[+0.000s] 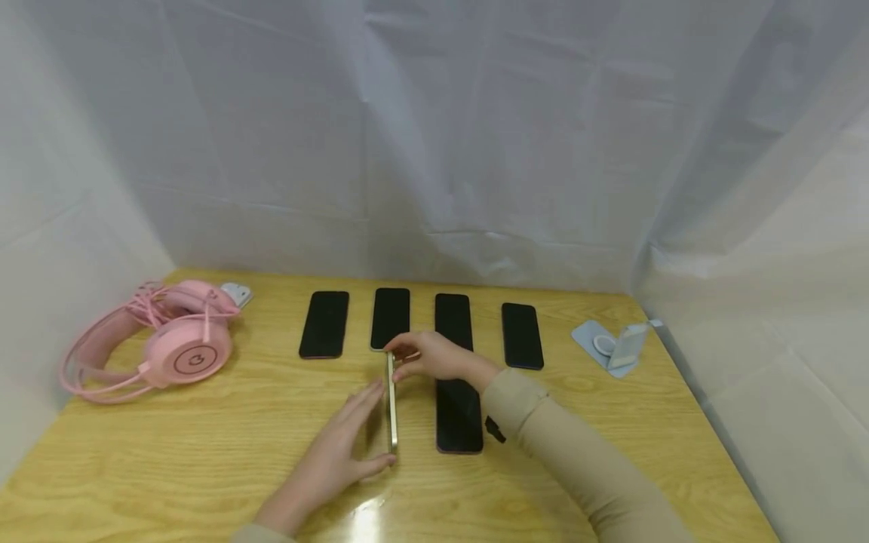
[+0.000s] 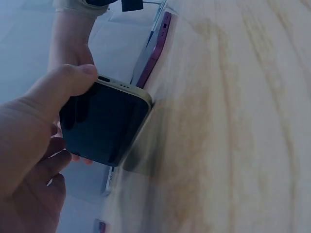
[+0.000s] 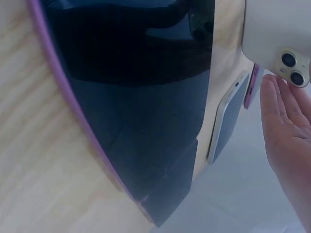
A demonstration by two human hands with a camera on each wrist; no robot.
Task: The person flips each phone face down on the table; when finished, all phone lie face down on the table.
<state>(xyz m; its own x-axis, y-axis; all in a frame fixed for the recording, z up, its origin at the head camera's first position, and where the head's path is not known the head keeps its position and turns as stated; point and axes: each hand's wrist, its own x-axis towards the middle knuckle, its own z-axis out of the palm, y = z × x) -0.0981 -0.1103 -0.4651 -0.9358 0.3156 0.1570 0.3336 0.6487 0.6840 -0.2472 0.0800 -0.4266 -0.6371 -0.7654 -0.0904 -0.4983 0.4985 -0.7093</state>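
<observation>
A cream phone (image 1: 391, 407) stands on its long edge on the wooden table (image 1: 170, 452). My right hand (image 1: 424, 356) pinches its far end. The right wrist view shows that end's two camera lenses (image 3: 291, 65) with my fingers (image 3: 286, 131) beside them. My left hand (image 1: 342, 449) lies with straight fingers against the phone's left face, thumb at the near end. In the left wrist view the thumb (image 2: 68, 82) rests on the end of the dark-screened phone (image 2: 102, 128). A purple-edged phone (image 1: 459, 415) lies flat, screen up, just right of it, under my right wrist.
Several dark phones lie in a row at the back, the leftmost (image 1: 324, 324) and rightmost (image 1: 522, 336) among them. A pink headset (image 1: 170, 351) sits at the left, a pale blue phone stand (image 1: 614, 345) at the right. White cloth walls close in three sides.
</observation>
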